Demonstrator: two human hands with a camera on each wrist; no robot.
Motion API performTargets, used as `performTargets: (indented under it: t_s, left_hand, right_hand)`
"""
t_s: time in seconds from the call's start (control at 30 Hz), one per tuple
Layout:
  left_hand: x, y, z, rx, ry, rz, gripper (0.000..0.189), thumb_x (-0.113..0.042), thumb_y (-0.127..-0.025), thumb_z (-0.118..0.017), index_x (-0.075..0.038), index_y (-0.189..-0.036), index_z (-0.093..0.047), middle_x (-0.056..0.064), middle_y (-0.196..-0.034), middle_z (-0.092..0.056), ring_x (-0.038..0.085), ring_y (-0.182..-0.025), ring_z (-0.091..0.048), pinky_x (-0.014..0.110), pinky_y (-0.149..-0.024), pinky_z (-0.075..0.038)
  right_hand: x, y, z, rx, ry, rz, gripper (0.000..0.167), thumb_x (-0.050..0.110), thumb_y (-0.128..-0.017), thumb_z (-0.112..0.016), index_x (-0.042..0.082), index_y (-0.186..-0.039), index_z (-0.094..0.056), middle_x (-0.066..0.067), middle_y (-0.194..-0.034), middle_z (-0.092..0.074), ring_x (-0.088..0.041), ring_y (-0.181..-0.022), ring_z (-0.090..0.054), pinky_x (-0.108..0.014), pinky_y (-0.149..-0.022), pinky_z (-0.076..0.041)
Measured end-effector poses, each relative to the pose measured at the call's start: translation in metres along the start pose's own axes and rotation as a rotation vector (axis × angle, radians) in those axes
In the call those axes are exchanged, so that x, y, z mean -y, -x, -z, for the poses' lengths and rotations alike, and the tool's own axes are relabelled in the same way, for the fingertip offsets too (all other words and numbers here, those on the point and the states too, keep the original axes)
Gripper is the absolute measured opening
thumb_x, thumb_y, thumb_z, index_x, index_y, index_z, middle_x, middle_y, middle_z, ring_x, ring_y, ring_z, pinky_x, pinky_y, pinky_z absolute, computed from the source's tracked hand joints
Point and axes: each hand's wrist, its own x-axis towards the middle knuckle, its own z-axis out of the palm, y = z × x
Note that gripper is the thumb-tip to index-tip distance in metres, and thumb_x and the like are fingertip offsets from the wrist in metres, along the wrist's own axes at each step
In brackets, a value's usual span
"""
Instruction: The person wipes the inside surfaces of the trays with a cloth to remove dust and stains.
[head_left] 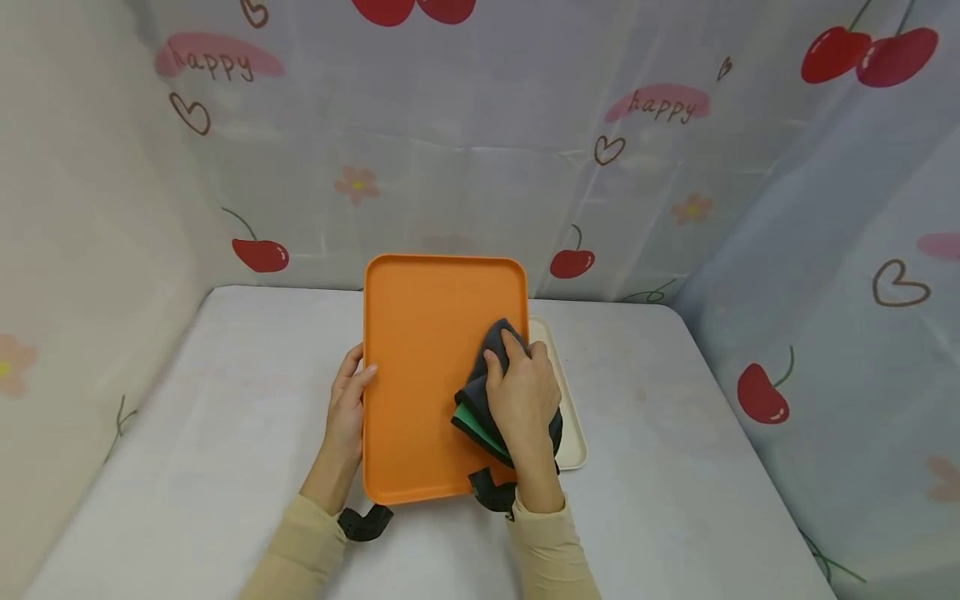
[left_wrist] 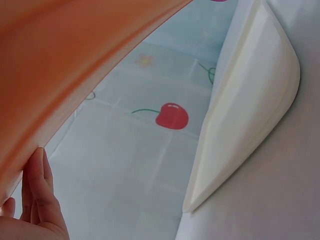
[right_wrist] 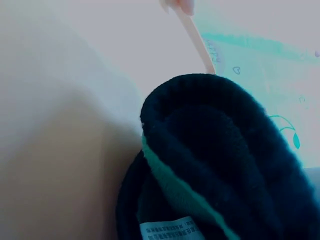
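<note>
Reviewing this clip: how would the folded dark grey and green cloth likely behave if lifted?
The folded dark grey and green cloth is probably floppy, since its layers bend softly under the right hand. It may unfold when lifted, as its lower edges hang apart. It seems unlikely to slip easily, given its fuzzy-looking surface.

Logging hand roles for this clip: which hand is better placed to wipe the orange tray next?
Probably the right hand: it holds the gray cloth over the orange tray. The left hand grips the tray's left edge, so it seems better suited to steadying.
</note>
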Motion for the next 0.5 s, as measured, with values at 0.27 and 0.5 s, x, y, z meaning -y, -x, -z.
performTargets:
  t_s: [0.27,0.5]
  left_hand:
    - [0.004,-0.002,-0.002,-0.02,-0.029,-0.005,0.029,-0.018,-0.105,-0.044,-0.02,-0.134,-0.047,-0.005,-0.109,-0.062,0.009,-0.09,-0.064,0.024,-0.074,-0.057]
    - [0.005,0.001,-0.002,-0.028,-0.069,0.019,0.03,-0.018,-0.105,-0.043,-0.02,-0.135,-0.046,-0.005,-0.112,-0.061,0.009,-0.092,-0.064,0.025,-0.075,-0.057]
  right_hand:
    - [0.008,0.002,-0.004,0.007,0.002,0.073,0.039,0.035,-0.094,-0.065,0.019,-0.129,-0.066,-0.014,-0.099,-0.06,-0.025,-0.071,-0.057,-0.038,-0.053,-0.049]
    - [0.016,0.011,-0.008,0.0,-0.011,0.13,0.038,0.035,-0.092,-0.067,0.019,-0.127,-0.068,-0.01,-0.087,-0.057,-0.018,-0.059,-0.047,-0.026,-0.045,-0.036]
